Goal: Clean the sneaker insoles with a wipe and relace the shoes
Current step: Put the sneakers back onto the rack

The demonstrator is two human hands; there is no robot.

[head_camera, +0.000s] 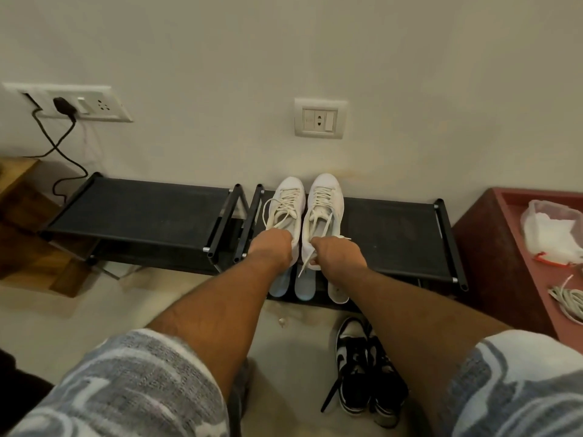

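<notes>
Two white sneakers: left sneaker [285,203] and right sneaker [325,197] stand side by side on top of the black shoe rack [394,234], toes to the wall [410,89].
Left hand [273,247]: fingers curled over the heel of the left sneaker — gripping it.
Right hand [336,253]: curled on the heel of the right sneaker; a loose lace [305,263] trails from under it.
Insoles [305,288]: three pale ones lower in the rack, below the hands — partly hidden by them.
Floor [299,335]: black-and-white sneakers [362,367] near the rack.
</notes>
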